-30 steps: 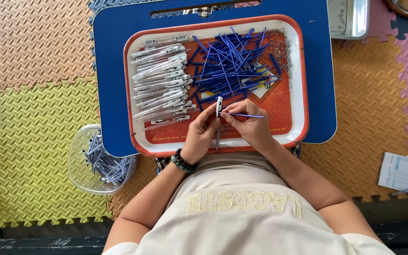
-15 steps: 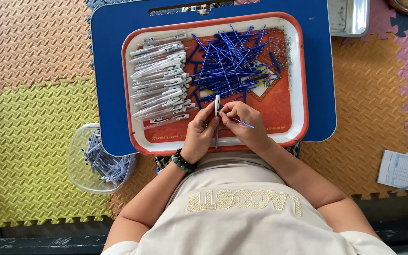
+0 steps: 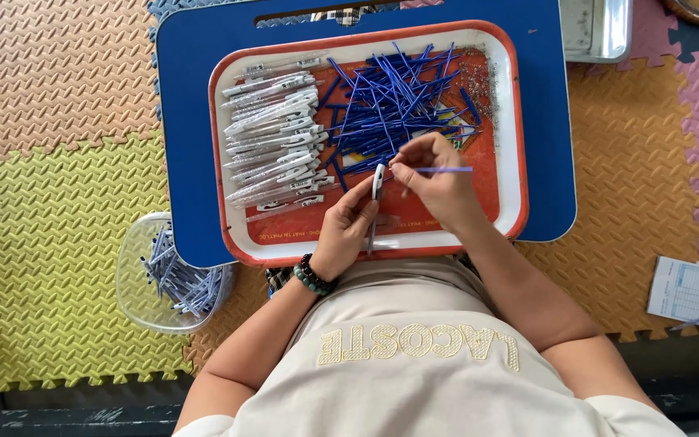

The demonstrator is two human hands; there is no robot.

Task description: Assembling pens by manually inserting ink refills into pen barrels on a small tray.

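Note:
My left hand (image 3: 349,231) grips a clear pen barrel (image 3: 375,202), held upright over the red tray (image 3: 515,146). My right hand (image 3: 434,182) pinches a thin blue refill (image 3: 446,169) that sticks out to the right, level. Both hands meet near the barrel's top end. Behind them lies a heap of blue refills (image 3: 398,101) in the middle of the tray. A stack of clear pen barrels (image 3: 273,142) fills the tray's left side. Small metal springs (image 3: 479,81) are scattered at the tray's far right.
The tray rests on a blue lap table (image 3: 188,121) over coloured foam floor mats. A clear plastic bowl (image 3: 135,275) with several finished pens sits on the floor to my left. A metal tray (image 3: 600,32) stands at the back right. Papers with a pen (image 3: 693,291) lie at right.
My right hand has turned the blue refill so that it points out to the right, level. Both hands stay together over the tray's front.

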